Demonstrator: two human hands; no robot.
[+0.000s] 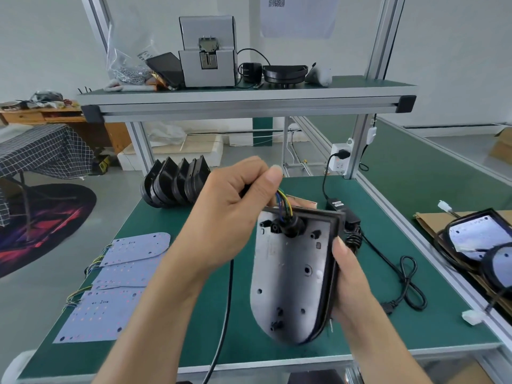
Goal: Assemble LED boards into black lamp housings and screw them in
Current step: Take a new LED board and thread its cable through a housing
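Housing: black lamp housing (293, 275) held up above the green bench (360, 322), grey inner face toward the camera, rounded end down, straight edge up
Wires: coloured wire bundle (284, 202) running up out of the round black grommet (289, 225) near the straight edge
Left hand: left hand (227, 214) above the grommet, fingers curled and thumb pinched on the wire bundle
Right hand: right hand (350, 275) wrapped round the housing's right edge, thumb in front, fingers behind out of sight
Step, as judged: feeding or drawing the wires through the grommet; no board seated in this housing and no screws visible in it
Spare boards: pale LED boards (119, 275) lying overlapped on the bench at the left, wired along their left edges
Spare housings: row of empty black housings (174, 184) standing on edge at the far side of the bench
Further out: black power cable (407, 281) coiled to the right; grey machine (207, 51) on the upper shelf; finished-looking lamps (476, 239) on cardboard at far right
Risk, wires: hard pull could strain the leads where they join the board, or drag the grommet out of its hole
Risk, hold: one-sided edge grip could let the housing twist or slip under the pull
Risk, later: slack trapped under the board could keep it from sitting flat for screwing
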